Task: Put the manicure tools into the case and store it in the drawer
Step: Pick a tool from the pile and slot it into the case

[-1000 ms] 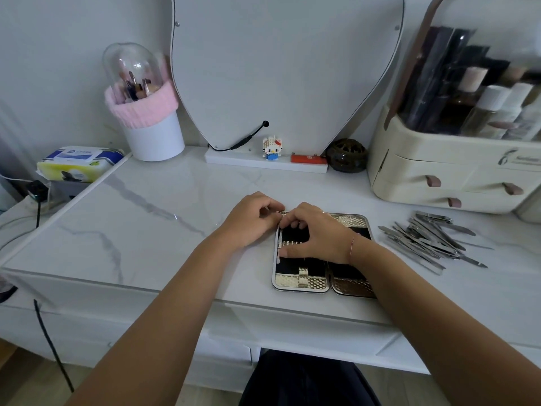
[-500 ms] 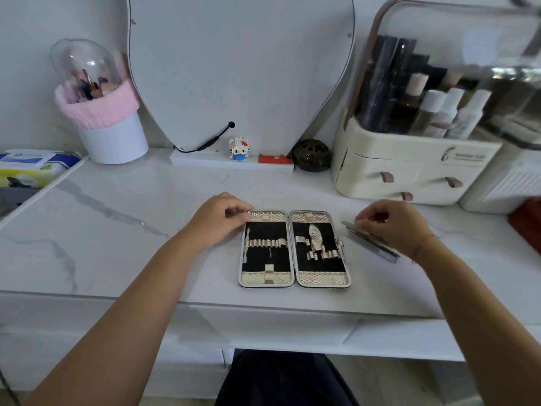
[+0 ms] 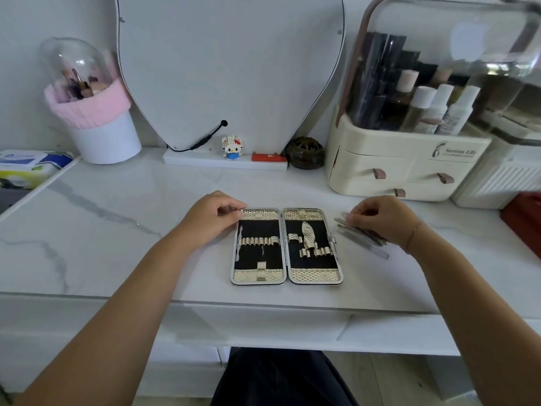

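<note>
Now off the case (image 3: 287, 247), right hand (image 3: 380, 221) clamped on loose tools (image 3: 363, 241); left hand (image 3: 210, 221) still pinching case corner.

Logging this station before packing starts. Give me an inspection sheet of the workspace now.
Surface: white marble-look tabletop.
Job's things: manicure case open flat, loops mostly unfilled; manicure tools piled right of it.
Clutter: brush holder, toy figure, cosmetics organizer, wipes pack.
Hands: left hand grips the case's top-left corner; right hand pinches the tools.
Cables: black cable at the foot of the mirror.
Surroundings: pale wall behind; desk drawers below, shut.
</note>
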`<act>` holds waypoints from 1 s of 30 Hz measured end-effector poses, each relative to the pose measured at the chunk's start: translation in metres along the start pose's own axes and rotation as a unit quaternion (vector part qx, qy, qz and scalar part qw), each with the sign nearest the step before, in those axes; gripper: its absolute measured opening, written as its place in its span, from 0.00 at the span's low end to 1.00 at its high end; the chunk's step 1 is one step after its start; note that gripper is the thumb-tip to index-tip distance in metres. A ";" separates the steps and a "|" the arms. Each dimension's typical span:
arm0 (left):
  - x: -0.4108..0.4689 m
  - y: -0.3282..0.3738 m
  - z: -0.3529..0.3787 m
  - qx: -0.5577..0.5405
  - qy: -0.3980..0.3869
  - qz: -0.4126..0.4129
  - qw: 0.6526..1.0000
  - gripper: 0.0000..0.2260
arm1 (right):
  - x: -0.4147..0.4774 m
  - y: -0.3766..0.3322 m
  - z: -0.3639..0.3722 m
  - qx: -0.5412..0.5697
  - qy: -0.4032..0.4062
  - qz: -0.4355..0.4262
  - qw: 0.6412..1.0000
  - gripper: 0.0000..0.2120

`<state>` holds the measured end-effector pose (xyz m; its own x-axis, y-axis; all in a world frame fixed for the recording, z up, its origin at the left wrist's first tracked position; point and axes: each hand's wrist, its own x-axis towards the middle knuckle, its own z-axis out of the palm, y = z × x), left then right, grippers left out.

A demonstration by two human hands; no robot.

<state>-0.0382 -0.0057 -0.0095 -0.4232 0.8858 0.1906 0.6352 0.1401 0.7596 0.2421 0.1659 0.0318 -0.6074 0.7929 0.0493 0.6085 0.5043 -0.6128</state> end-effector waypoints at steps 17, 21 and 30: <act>0.001 -0.002 0.000 0.000 -0.003 0.001 1.000 0.08 | 0.023 0.010 -0.002 0.377 0.043 0.023 0.925 0.03; 0.000 -0.002 0.000 -0.005 -0.004 0.001 1.000 0.08 | 0.023 0.007 0.001 0.405 0.067 0.014 0.912 0.04; -0.001 0.002 -0.001 -0.004 -0.002 -0.006 1.000 0.08 | 0.017 0.011 0.004 0.457 0.064 0.024 0.887 0.07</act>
<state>-0.0373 -0.0067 -0.0078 -0.4283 0.8860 0.1778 0.6249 0.1483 0.7665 0.2364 0.1836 0.0229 -0.4928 0.8682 0.0586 -0.0707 0.0272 -0.9971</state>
